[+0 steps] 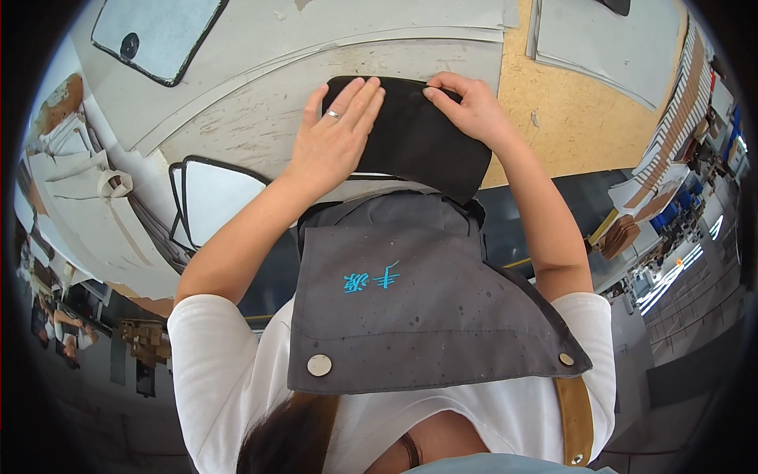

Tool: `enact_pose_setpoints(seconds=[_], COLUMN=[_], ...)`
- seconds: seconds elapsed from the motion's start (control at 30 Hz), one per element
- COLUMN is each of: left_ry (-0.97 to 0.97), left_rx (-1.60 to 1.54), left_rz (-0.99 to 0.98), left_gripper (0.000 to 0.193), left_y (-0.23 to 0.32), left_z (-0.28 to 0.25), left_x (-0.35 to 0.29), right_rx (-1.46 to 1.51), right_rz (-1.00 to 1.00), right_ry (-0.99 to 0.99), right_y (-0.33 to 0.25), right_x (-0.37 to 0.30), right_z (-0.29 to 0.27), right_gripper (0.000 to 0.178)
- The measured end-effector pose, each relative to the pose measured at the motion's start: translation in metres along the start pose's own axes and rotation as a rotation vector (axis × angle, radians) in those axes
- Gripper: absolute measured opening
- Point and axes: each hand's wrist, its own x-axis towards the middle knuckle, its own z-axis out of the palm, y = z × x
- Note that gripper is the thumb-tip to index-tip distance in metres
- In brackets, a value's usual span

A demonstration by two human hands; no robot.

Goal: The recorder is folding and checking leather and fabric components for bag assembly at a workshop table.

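A black fabric-like panel with rounded corners lies at the near edge of the worktable, its lower part reaching toward my apron. My left hand, a ring on one finger, rests on the panel's left side with its fingers stretched out flat. At the upper right edge, my right hand pinches the panel between thumb and curled fingers. What lies under the panel is mostly hidden; a thin pale strip shows along its lower edge.
White pieces with black edging lie left of my left forearm. A similar piece with a black round spot is at the far left. Pale sheets lie at the far right, on a yellowish board. Stacked material stands at the left.
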Motion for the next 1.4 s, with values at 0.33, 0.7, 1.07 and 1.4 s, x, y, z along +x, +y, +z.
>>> enact_pose_setpoints(seconds=[0.33, 0.7, 1.07, 1.4], left_ry=[-0.069, -0.047, -0.070, -0.100], left_rx=[-0.047, 0.055, 0.220, 0.053], left_rz=[0.063, 0.065, 0.059, 0.040], left_gripper=[0.048, 0.051, 0.054, 0.052], left_y=[0.004, 0.012, 0.020, 0.032], left_z=[0.008, 0.007, 0.008, 0.003], left_x=[0.008, 0.017, 0.028, 0.040], right_rx=[-0.008, 0.351, 0.138, -0.002], right_rz=[0.028, 0.149, 0.124, 0.095], right_ry=[-0.084, 0.242, 0.375, 0.421], right_y=[-0.006, 0.036, 0.040, 0.032], right_x=[-0.006, -0.043, -0.038, -0.036], right_z=[-0.025, -0.010, 0.004, 0.006], right_gripper=[0.026, 0.020, 0.020, 0.016])
